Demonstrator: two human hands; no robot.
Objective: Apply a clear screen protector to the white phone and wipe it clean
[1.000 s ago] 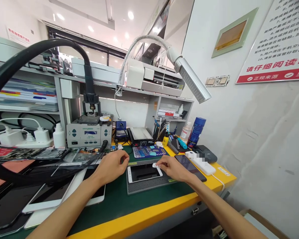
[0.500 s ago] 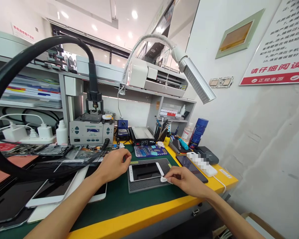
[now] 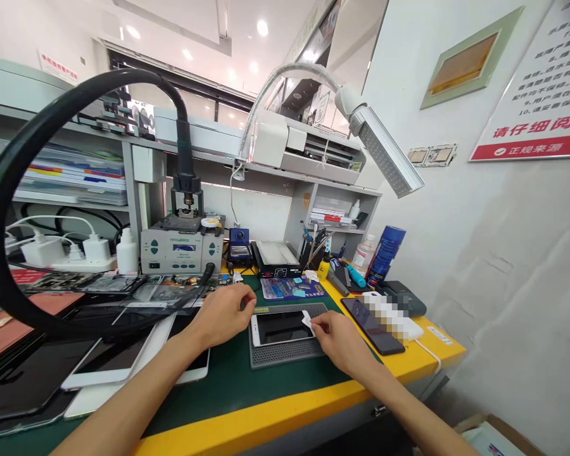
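A smartphone (image 3: 280, 329) with a white frame and dark screen lies face up on a grey perforated mat (image 3: 285, 352). My right hand (image 3: 337, 339) pinches a small white wipe (image 3: 306, 319), which rests over the right end of the phone's screen. At the phone's left end is my left hand (image 3: 225, 311), its fingers curled in. Its fingertips are mostly turned out of sight, so whether they grip anything does not show.
Several phones and tablets (image 3: 99, 358) are stacked to the left beneath a thick black hose (image 3: 9, 291). A dark phone (image 3: 373, 324) and a white power strip (image 3: 394, 316) lie to the right. Behind stand a grey control station (image 3: 183, 250) and a black-based heating plate (image 3: 278, 261).
My right hand has moved the white wipe from beside the phone's lower right corner up onto its screen. My left hand stays near the phone's left end. The view has shifted slightly.
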